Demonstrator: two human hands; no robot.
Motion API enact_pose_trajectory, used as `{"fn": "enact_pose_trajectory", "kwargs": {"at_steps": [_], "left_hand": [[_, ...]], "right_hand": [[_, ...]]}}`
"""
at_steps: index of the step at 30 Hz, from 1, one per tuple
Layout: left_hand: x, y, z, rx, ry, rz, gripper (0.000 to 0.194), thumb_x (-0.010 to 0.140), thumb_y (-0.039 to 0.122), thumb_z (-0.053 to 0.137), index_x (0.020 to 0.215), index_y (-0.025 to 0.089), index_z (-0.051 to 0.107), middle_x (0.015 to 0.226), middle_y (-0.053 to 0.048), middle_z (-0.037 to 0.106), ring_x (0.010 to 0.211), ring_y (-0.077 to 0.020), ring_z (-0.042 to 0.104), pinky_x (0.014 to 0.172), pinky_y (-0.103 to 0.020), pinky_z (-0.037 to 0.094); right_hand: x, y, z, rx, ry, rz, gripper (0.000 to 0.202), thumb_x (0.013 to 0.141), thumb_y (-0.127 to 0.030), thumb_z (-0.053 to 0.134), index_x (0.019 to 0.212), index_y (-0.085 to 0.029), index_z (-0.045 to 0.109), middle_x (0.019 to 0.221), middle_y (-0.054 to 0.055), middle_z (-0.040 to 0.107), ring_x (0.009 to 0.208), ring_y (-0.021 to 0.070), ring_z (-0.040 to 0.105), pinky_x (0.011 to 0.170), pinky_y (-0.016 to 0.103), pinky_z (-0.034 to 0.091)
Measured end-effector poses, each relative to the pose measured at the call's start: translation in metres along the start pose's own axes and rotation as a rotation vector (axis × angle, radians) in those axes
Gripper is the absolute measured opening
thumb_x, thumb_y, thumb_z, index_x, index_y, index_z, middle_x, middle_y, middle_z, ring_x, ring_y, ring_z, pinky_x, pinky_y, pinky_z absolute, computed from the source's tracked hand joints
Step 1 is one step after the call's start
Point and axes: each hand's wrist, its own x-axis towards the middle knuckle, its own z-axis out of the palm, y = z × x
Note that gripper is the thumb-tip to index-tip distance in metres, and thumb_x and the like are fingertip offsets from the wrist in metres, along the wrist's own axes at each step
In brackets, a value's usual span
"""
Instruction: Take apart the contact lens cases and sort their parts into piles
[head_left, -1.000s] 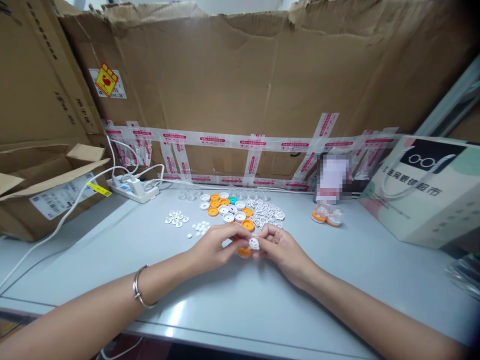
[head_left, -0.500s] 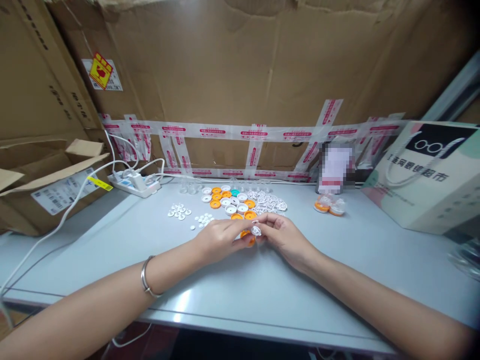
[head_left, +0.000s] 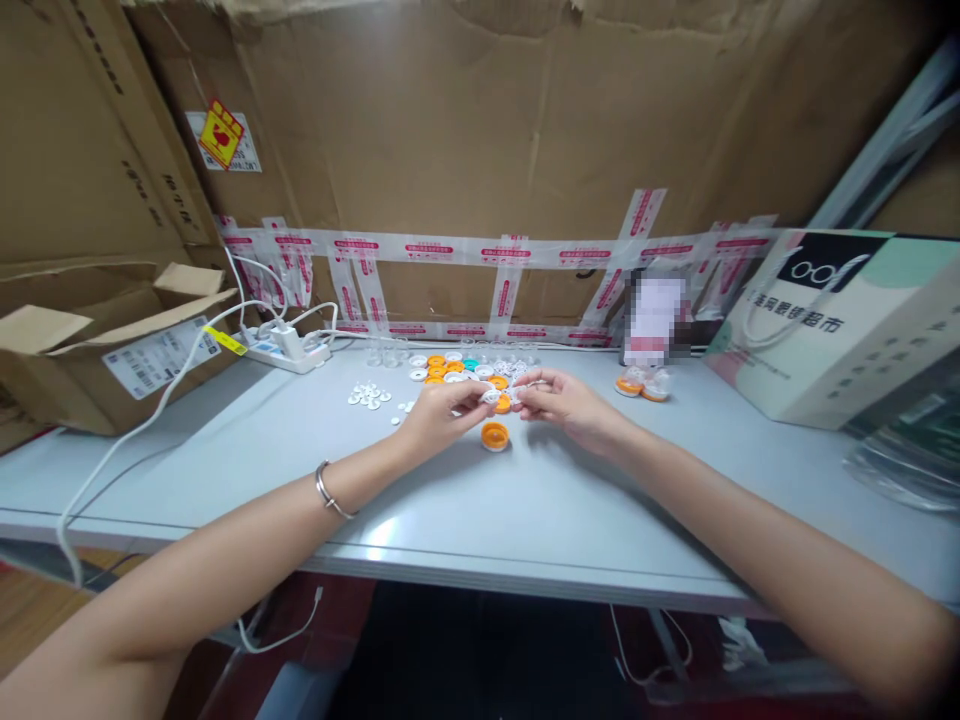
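I see the left hand (head_left: 437, 422) pinching a small white openwork plastic piece (head_left: 491, 397); right hand (head_left: 581, 411), fingertips narrowed — contents, I cannot tell. Round orange plastic cup (head_left: 495, 436) rests on the grey table (head_left: 540, 510), nearward of the 2 hands' fingertips — no long axis, left closer.

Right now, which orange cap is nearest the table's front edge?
The lone orange cap, open side up, set apart; the other orange caps all sit farther back.
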Motion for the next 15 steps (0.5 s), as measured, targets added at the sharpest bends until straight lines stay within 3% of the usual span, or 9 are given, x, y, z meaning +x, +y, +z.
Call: {"fn": "enact_pose_trajectory", "kwargs": {"at_steps": [1,3,7,10,12,15], "left_hand": [[0.0,-0.001,-0.001,0.038,-0.005,0.024,0.011,0.081,0.019,0.054,0.085,0.012,0.062,0.074,-0.003,0.067,0.061,-0.0095,0.063,0.059,-0.018,0.052],[0.001,-0.002,-0.004,0.157,-0.016,0.09,0.012,0.082,0.018,0.053,0.084,0.013,0.063,0.076,-0.005,0.067,0.066,-0.0116,0.063,0.063,-0.021,0.051],[0.005,-0.002,-0.01,0.409,-0.216,0.238,0.024,0.082,0.006,0.043,0.088,0.015,0.064,0.088,-0.008,0.066,0.082,-0.0155,0.061,0.072,-0.025,0.049],[0.009,0.002,-0.014,0.513,-0.35,0.253,0.031,0.078,0.001,0.04,0.094,0.015,0.064,0.092,-0.009,0.064,0.082,-0.0155,0.061,0.071,-0.025,0.048],[0.01,0.005,-0.015,0.534,-0.364,0.258,0.028,0.08,0.003,0.041,0.094,0.014,0.063,0.091,-0.009,0.064,0.082,-0.0161,0.061,0.071,-0.026,0.049],[0.01,0.006,-0.013,0.509,-0.28,0.267,0.022,0.086,0.012,0.042,0.092,0.013,0.063,0.089,-0.01,0.065,0.084,-0.0165,0.061,0.073,-0.027,0.049]], "right_hand": [[0.002,-0.003,-0.008,-0.125,-0.005,-0.082,0.016,0.066,-0.016,0.066,0.078,-0.018,0.056,0.06,-0.001,0.066,0.053,0.0092,0.059,0.057,0.022,0.048],[0.006,-0.008,-0.024,-0.375,0.124,-0.199,0.01,0.067,-0.018,0.066,0.072,-0.018,0.057,0.059,-0.001,0.065,0.053,0.0098,0.058,0.057,0.023,0.047],[0.012,-0.008,-0.046,-0.488,0.181,-0.193,0.006,0.061,-0.015,0.069,0.06,-0.016,0.062,0.054,0.001,0.063,0.051,0.0116,0.056,0.056,0.026,0.046],[0.014,-0.003,-0.05,-0.521,0.173,-0.189,0.004,0.059,-0.016,0.07,0.059,-0.015,0.065,0.054,0.001,0.063,0.052,0.0125,0.055,0.056,0.027,0.045],[0.014,0.001,-0.049,-0.534,0.175,-0.19,0.005,0.058,-0.018,0.07,0.06,-0.015,0.066,0.055,0.002,0.064,0.053,0.013,0.056,0.056,0.027,0.044],[0.012,0.009,-0.049,-0.546,0.208,-0.202,0.012,0.058,-0.024,0.071,0.064,-0.014,0.068,0.06,0.004,0.066,0.056,0.0141,0.056,0.057,0.027,0.043]]}}
